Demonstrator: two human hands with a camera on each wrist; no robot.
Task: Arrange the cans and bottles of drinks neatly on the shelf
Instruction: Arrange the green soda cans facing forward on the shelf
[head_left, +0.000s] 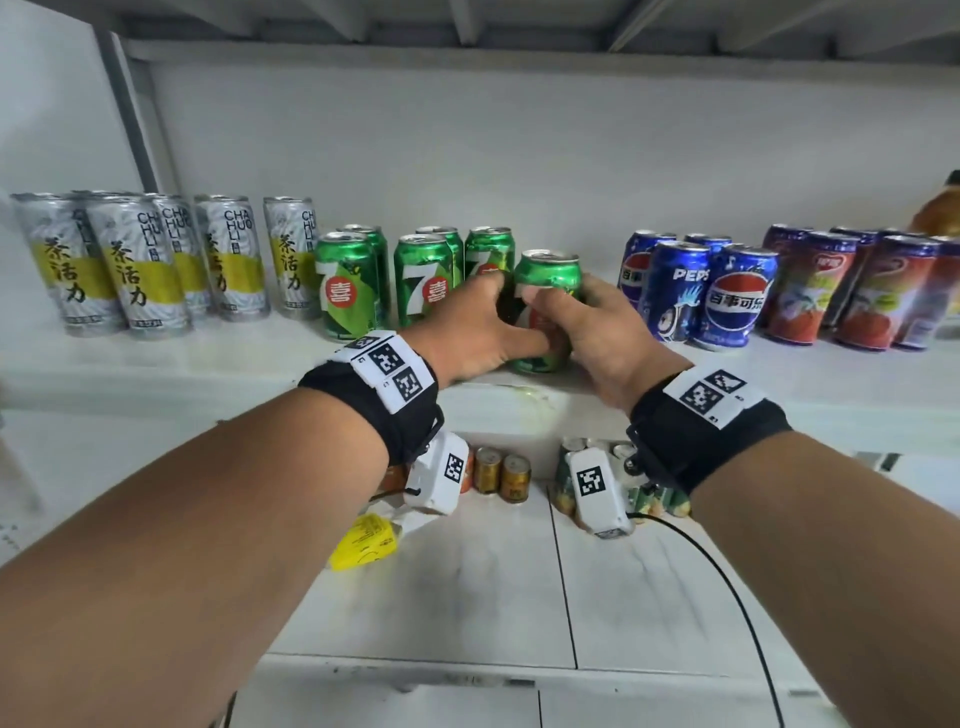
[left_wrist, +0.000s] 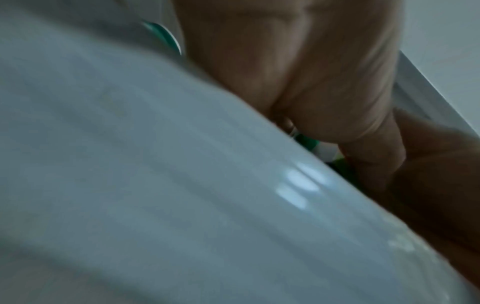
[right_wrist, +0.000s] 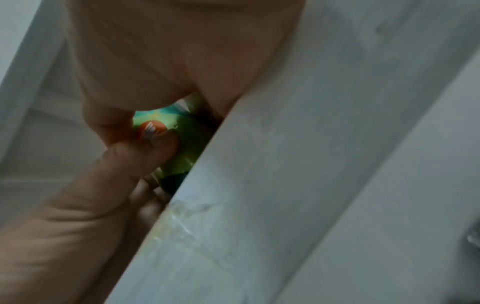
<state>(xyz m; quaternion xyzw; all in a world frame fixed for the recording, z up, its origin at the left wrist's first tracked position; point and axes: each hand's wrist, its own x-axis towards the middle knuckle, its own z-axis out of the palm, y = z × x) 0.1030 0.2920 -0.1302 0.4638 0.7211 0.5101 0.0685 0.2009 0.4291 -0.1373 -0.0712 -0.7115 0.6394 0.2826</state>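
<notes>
On the white shelf (head_left: 208, 364) a green 7-Up can (head_left: 548, 275) stands upright near the front edge, just right of the other 7-Up cans (head_left: 353, 286). Both hands hold it. My left hand (head_left: 511, 312) wraps it from the left, thumb across its front. My right hand (head_left: 566, 299) grips it from the right. The left wrist view shows my palm (left_wrist: 285, 72) and a sliver of the can (left_wrist: 311, 144) behind the shelf edge (left_wrist: 155, 164). In the right wrist view the can (right_wrist: 187, 144) shows between palm and a thumb (right_wrist: 140, 160).
Tall white-and-yellow tea cans (head_left: 130, 265) stand at the left; blue Pepsi cans (head_left: 727, 296) and red juice cans (head_left: 831, 291) at the right, with an orange bottle (head_left: 940, 208) behind. The lower shelf holds small gold cans (head_left: 501, 470) and a yellow pack (head_left: 366, 540). A black cable (head_left: 727, 597) hangs from my right wrist.
</notes>
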